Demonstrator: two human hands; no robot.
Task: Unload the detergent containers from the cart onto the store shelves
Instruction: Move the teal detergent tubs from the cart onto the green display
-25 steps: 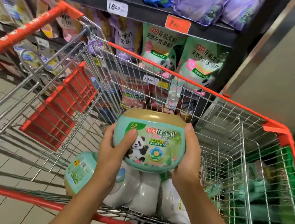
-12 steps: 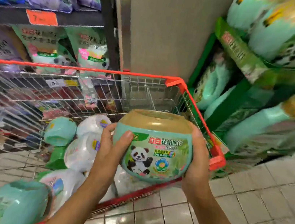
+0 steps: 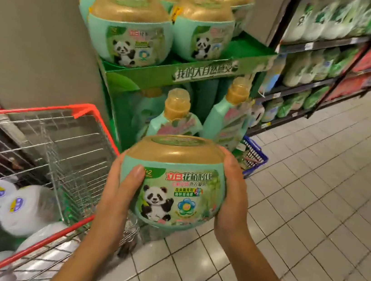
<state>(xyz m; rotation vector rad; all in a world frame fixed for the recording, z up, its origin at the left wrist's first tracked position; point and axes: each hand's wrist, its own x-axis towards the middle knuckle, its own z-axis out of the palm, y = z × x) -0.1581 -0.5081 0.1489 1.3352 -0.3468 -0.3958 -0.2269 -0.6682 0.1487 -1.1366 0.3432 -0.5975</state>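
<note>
— What are the hands doing?

— The left hand is gripping the left flank of the detergent tub, with its thumb lying across the front of the label and its fingers wrapping out of sight behind. The right hand is clasping the right flank, and its fingertips are curling over the edge of the gold lid.

— Which way is the tub pointing?

— It is sitting upright, with the lid facing up and the panda label facing the person. It is squat, wider than tall, and its broad span is running left to right between the two palms.

— And where is it hanging?

— It is in the air, near and central, above the tiled floor. It is just right of the red rim of the cart.

— Is anything lying in the cart?

— White containers are lying on their sides at the near left.

— And further out?

— A green display stand is standing beyond the tub. It is carrying matching tubs upright on its top tier, pandas facing out. Two green bottles with gold caps are leaning on the tier below. A blue basket is peeking out on the floor, just right of the stand. At the far right, store shelves are running away down the aisle, and their packs are too blurred to read.
</note>
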